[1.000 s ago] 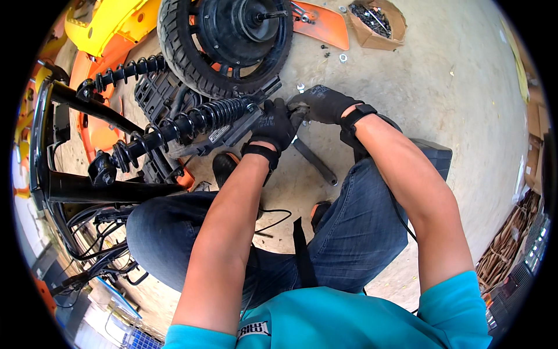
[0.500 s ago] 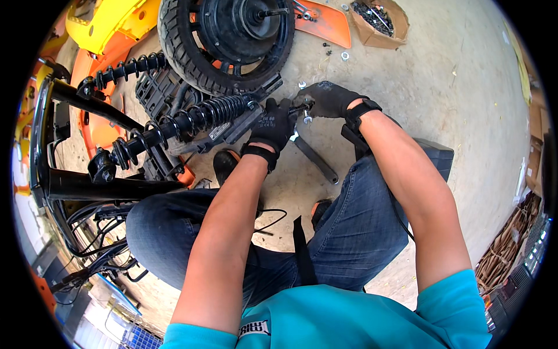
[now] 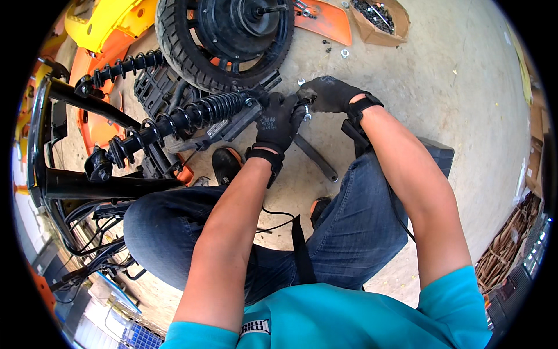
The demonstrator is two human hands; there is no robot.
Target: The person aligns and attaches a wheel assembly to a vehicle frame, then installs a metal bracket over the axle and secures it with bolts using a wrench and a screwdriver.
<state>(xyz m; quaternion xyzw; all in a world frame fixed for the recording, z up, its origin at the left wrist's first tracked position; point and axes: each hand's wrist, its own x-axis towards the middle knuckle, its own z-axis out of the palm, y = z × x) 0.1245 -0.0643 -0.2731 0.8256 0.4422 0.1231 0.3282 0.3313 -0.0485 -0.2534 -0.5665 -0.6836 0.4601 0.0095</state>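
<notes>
My left hand (image 3: 278,123) and my right hand (image 3: 330,95), both in black gloves, meet fingertip to fingertip just right of the shock absorber's end. Their fingers are closed in a pinch around something small and dark, too hidden to name. Right at the fingers shows the shiny open jaw of a wrench (image 3: 307,114); a second shiny jaw peeks out above the right hand, and I cannot tell if both belong to one tool. Below the hands a long dark-handled wrench (image 3: 317,158) lies on the floor. The black coil-spring shock absorber (image 3: 192,120) slants up toward my left hand.
A wheel with a hub motor (image 3: 232,41) lies beyond the hands. The black tubular frame (image 3: 99,187) stands at the left, near yellow and orange body panels (image 3: 113,26). A cardboard box (image 3: 381,36) of fasteners sits at the far right, with loose nuts and bolts nearby.
My left hand has shifted slightly right, nearer the right hand, and its fingers have drawn away from the shock absorber's end. My right hand stays almost in place.
</notes>
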